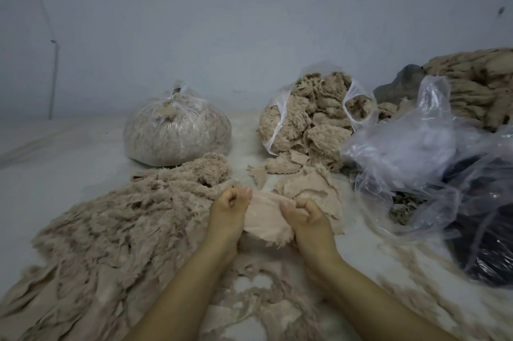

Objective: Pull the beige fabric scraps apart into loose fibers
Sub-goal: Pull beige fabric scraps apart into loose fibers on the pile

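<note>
A beige fabric scrap (265,217) is stretched between my two hands low in the middle of the view. My left hand (229,208) grips its left edge with curled fingers. My right hand (306,214) grips its right edge the same way. More flat scraps (308,188) lie just beyond my hands. A wide heap of pulled fibers (116,226) spreads over the floor to the left.
A tied clear bag of fibers (177,135) stands behind the heap. An open bag of scraps (311,115) lies at centre right. Crumpled clear plastic (416,152) covers something dark (488,254) at the right. A further beige pile (477,85) sits against the pale wall.
</note>
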### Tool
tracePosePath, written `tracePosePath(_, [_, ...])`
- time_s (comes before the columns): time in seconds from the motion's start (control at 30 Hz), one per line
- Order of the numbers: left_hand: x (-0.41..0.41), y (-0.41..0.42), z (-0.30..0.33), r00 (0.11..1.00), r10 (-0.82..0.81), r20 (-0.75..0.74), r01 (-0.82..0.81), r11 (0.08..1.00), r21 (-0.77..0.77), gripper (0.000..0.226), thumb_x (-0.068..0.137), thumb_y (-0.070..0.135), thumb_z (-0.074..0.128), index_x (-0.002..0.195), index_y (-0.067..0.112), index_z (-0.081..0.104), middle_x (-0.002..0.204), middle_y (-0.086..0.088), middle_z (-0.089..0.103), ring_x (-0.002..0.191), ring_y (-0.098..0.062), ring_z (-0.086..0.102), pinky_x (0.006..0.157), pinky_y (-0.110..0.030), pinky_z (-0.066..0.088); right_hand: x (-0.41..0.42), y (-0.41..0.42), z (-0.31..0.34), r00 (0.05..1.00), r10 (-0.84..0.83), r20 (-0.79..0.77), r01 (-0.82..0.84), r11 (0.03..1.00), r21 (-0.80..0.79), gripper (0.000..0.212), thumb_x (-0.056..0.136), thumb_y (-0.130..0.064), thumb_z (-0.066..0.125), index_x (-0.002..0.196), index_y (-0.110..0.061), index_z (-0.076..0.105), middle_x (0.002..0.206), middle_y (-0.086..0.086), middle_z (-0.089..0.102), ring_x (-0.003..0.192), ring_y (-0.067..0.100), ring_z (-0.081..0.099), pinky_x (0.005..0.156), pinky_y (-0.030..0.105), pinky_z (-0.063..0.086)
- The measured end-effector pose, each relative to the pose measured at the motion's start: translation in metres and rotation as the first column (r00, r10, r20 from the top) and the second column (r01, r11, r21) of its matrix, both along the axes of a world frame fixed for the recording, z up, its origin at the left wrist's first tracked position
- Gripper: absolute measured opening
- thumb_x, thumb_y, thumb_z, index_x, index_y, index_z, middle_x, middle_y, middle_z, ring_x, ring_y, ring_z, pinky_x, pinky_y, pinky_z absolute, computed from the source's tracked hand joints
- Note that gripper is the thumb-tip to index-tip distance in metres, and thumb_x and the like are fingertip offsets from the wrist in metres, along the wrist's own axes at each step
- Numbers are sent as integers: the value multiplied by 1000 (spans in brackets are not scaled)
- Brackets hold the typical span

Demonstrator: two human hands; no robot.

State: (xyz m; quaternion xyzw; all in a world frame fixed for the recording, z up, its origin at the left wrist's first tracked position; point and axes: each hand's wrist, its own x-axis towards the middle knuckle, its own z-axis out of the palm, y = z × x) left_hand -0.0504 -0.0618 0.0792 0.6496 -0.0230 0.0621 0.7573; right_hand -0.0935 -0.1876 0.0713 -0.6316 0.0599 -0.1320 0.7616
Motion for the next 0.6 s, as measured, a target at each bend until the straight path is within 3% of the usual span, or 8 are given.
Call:
tracePosePath(0.1, [19, -15, 6, 1000, 11, 28, -13, 996, 90, 19, 93, 18, 58, 77, 8, 57, 65, -6, 56, 52, -12, 50, 45, -20, 40, 26, -29, 8, 978, -162, 131, 189, 955, -230, 9, 91, -19, 62, 87, -22, 55, 64, 10, 57, 59, 20, 53, 56, 29, 41])
tracePosePath(0.17, [35, -27, 13, 999, -11, 35, 6, 992, 124, 22, 91, 16, 61, 70, 13, 55, 55, 3, 55, 39, -2, 46, 38, -14, 37, 45, -51, 16, 952, -226, 207, 288, 893, -345, 9, 93, -23, 60, 88, -30, 58, 69, 3, 62, 62, 17, 55, 57, 26, 41])
tracePosePath(0.23, [52, -39, 15, 999, -26, 34, 21, 992, 122, 22, 89, 13, 64, 69, 12, 55, 53, 3, 57, 42, -5, 48, 41, -17, 39, 61, -70, 21, 935, -253, 249, 341, 836, -431, 16, 94, -23, 56, 87, -36, 60, 80, -11, 65, 70, 7, 57, 62, 22, 42])
tracePosePath(0.3, [65, -48, 10, 1000, -26, 19, 23, 991, 135, 19, 87, 11, 66, 71, 10, 57, 62, -3, 57, 55, -14, 49, 52, -23, 43, 72, -86, 19, 941, -255, 225, 337, 780, -527, 14, 96, -22, 54, 94, -33, 64, 90, -14, 64, 80, 9, 57, 70, 22, 44])
tracePosePath(0.37, [73, -53, 1, 999, -41, -35, 45, 989, 140, 13, 85, 8, 67, 76, 10, 59, 74, -9, 59, 65, -19, 52, 61, -28, 46, 78, -94, 8, 950, -280, 138, 290, 630, -720, 18, 96, -22, 53, 108, -23, 66, 104, -2, 60, 97, 19, 56, 83, 30, 46])
tracePosePath(0.43, [75, -55, -9, 986, -90, -138, 107, 986, 128, 8, 86, 10, 67, 87, 11, 59, 86, -12, 62, 68, -21, 58, 67, -33, 53, 77, -92, -8, 933, -310, 183, 310, 435, -845, 25, 95, -21, 53, 118, -18, 62, 115, 8, 54, 111, 27, 48, 93, 36, 40])
tracePosePath(0.5, [75, -54, -17, 971, -131, -202, 153, 983, 97, 12, 90, 11, 63, 99, 9, 57, 92, -11, 61, 72, -23, 61, 72, -40, 55, 72, -81, -21, 944, -201, 262, 319, 349, -881, 30, 94, -26, 56, 122, -20, 62, 124, 8, 53, 119, 28, 43, 100, 39, 33])
tracePosePath(0.6, [67, -39, -15, 973, -126, -192, 148, 984, 103, 4, 95, 10, 53, 93, 10, 56, 92, -12, 60, 77, -22, 62, 64, -31, 57, 75, -72, -41, 990, -109, 84, 102, 175, -979, 40, 97, -45, 43, 136, -34, 48, 147, -4, 36, 138, 18, 26, 113, 41, 15])
